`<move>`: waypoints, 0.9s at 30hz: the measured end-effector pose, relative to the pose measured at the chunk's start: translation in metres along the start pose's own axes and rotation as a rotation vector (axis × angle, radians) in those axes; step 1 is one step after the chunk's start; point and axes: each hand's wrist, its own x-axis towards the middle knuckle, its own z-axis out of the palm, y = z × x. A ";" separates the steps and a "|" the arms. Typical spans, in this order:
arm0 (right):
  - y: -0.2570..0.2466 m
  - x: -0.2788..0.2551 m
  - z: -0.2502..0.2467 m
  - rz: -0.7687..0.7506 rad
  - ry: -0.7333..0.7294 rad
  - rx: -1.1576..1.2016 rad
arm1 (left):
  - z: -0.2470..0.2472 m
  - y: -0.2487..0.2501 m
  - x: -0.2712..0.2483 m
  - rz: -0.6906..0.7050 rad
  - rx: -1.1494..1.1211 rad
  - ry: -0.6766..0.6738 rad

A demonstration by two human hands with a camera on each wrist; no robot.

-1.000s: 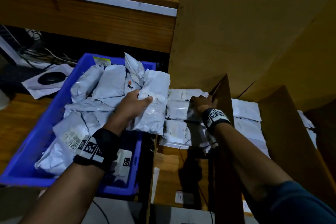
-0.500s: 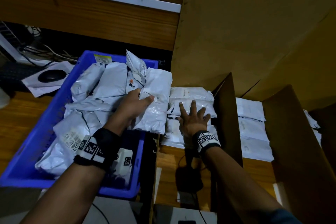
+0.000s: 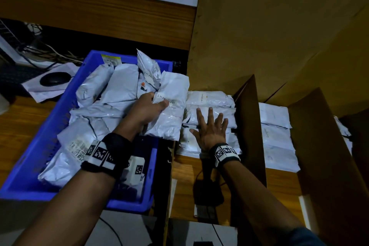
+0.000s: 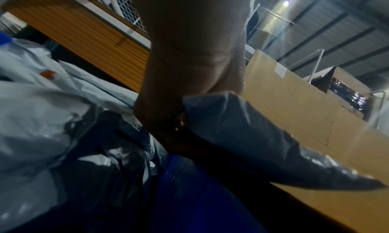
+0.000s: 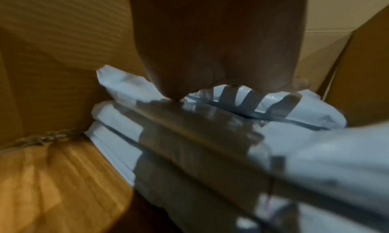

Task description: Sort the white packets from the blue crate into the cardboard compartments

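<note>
Your left hand (image 3: 146,109) has its grip closed on a white packet (image 3: 169,106): thumb on top near the handwritten line, the other digits curled out of sight below it. The packet sits just right of your palm, over the right edge of the blue crate (image 3: 50,126). Its long axis runs away from you, far end slightly raised, near end hanging past the crate's rim. In the left wrist view the same packet (image 4: 263,136) slopes down to the right from the hand (image 4: 189,62), its plastic creased and glossy.

Your right hand (image 3: 210,131) grips nothing. Its fingers (image 3: 209,116) are straight and spread, palm down, lying flat on the stack of packets (image 3: 209,102) in the first cardboard compartment (image 3: 249,118). The stacked packets lie with their long axes left to right. The right wrist view shows the palm (image 5: 221,45) from below with the stack (image 5: 168,136) under it; whether the palm presses or only touches cannot be told.

More packets fill the crate in a loose heap (image 3: 95,110), pointing in mixed directions. The next compartment to the right holds another flat stack (image 3: 275,126). A black mouse (image 3: 54,78) lies on paper on the wooden worktop (image 3: 18,126) left of the crate.
</note>
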 end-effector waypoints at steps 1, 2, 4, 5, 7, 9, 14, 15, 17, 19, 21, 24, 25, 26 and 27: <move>0.000 0.000 0.001 0.004 -0.013 -0.001 | 0.000 0.000 0.001 -0.004 -0.006 0.000; 0.000 0.001 0.003 0.010 -0.030 -0.009 | 0.000 -0.001 0.002 -0.007 -0.012 0.001; 0.000 0.002 0.006 0.022 -0.054 -0.006 | 0.001 -0.004 0.004 -0.010 -0.017 0.005; 0.000 0.003 0.006 0.025 -0.061 0.005 | 0.001 -0.004 0.004 -0.009 -0.019 0.005; -0.001 0.003 0.005 0.022 -0.071 0.008 | 0.001 -0.002 0.003 -0.009 -0.006 0.018; -0.001 0.002 0.001 0.019 -0.094 -0.005 | 0.001 -0.001 0.001 -0.013 0.011 0.025; -0.005 -0.005 -0.036 0.027 -0.185 0.072 | -0.002 0.004 -0.013 0.007 -0.004 0.035; -0.005 -0.008 -0.050 0.013 -0.187 0.109 | -0.004 0.007 -0.020 0.029 -0.014 0.035; -0.005 -0.017 -0.082 -0.044 -0.064 0.209 | -0.007 0.013 -0.036 0.087 -0.025 0.032; -0.006 -0.031 -0.114 -0.070 0.177 0.345 | -0.008 0.022 -0.057 0.156 -0.043 0.017; -0.007 -0.051 -0.147 -0.061 0.365 0.504 | -0.006 0.031 -0.076 0.181 -0.080 -0.001; -0.004 -0.101 -0.191 -0.061 0.400 0.871 | 0.006 0.045 -0.115 0.235 -0.108 -0.053; -0.002 -0.121 -0.201 -0.055 0.348 1.005 | 0.012 0.050 -0.130 0.267 -0.093 -0.082; 0.001 -0.143 -0.208 -0.057 0.290 1.115 | 0.018 0.054 -0.146 0.295 -0.079 -0.114; 0.005 -0.164 -0.211 -0.065 0.255 1.185 | 0.024 0.058 -0.163 0.318 -0.064 -0.146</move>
